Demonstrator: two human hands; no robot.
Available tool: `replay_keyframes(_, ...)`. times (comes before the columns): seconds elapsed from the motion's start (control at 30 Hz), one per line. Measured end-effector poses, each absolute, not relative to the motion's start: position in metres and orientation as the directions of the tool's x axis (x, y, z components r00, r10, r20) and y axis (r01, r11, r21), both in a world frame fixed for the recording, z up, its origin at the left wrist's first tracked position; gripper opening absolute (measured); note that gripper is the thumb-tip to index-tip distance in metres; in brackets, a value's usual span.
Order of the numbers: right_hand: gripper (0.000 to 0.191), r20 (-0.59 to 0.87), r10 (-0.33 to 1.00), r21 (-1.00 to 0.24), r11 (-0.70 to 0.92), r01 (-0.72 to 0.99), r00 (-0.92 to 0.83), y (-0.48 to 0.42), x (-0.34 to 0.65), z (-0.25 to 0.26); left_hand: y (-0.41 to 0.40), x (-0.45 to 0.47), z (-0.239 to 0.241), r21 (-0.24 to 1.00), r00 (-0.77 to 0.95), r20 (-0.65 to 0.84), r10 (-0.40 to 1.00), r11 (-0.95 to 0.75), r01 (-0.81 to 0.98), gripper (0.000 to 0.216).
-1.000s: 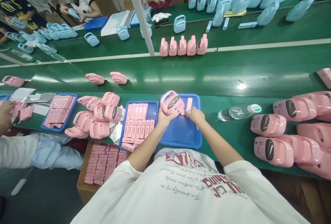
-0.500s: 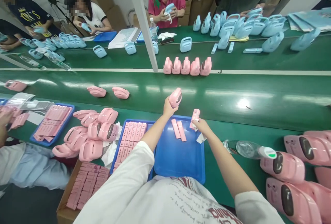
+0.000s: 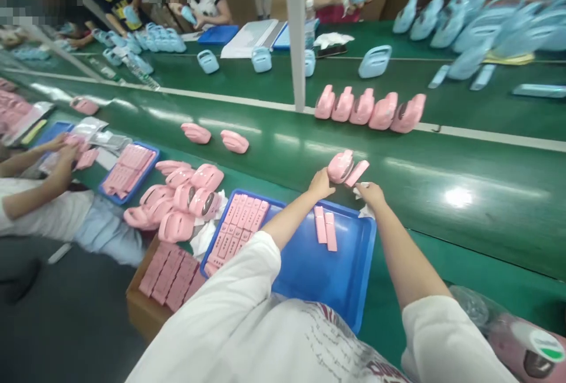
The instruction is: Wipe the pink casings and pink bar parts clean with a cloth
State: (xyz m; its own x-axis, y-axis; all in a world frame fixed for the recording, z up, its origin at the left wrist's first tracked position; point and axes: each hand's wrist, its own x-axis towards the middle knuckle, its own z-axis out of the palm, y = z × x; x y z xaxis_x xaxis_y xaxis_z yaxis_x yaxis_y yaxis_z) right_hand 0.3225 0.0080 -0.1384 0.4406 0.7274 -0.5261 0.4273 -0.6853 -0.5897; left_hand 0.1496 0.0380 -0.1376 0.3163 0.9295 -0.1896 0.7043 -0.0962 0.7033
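Note:
Beyond the far edge of the blue tray, my left hand (image 3: pixel 322 185) is closed round a rounded pink plastic housing (image 3: pixel 339 167) with a dark window. Close beside it, my right hand (image 3: pixel 372 195) pinches a flat pink bar (image 3: pixel 357 173); a crumpled white tissue (image 3: pixel 367 212) is tucked in the same hand. The bar's near end meets or almost meets the housing; I cannot tell whether they touch. Below my hands, two pink strips (image 3: pixel 331 231) lie side by side in the blue tray (image 3: pixel 309 277).
Left of the tray stand another tray with rows of pink bars (image 3: pixel 239 224), a pile of pink housings (image 3: pixel 177 200) and a carton (image 3: pixel 145 312). Several pink housings (image 3: pixel 363 106) line the white divider. A plastic bottle (image 3: pixel 477 306) lies at right. Co-workers handle blue housings (image 3: pixel 260 59) opposite.
My right hand has brought the pink bar up and left to the housing in my left hand. The view has swung to the left, and the tissue stays in my right hand.

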Motion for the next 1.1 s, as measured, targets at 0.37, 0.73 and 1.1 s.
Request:
replay_keyframes(0.37,0.033,-0.582,0.741,-0.806,-0.58,-0.116,0.334,-0.094,0.317,-0.11,-0.083,-0.012,-0.098,0.227,-0.236,-0.263,0.936,0.298,0.927,0.033)
replay_keyframes(0.73,0.053,-0.518,0.817,-0.849,-0.527,-0.038,0.253,-0.203,0.292,-0.097,-0.091,-0.012,-0.09,0.259,-0.146,-0.305,0.941,0.23,0.938,0.032)
replay_keyframes(1.1,0.061,-0.19,0.9,-0.906,-0.315,0.283,0.393,-0.243,0.301,-0.048,-0.177,0.069,-0.016,0.385,0.67,-0.29,0.684,-0.557,0.736,0.04)
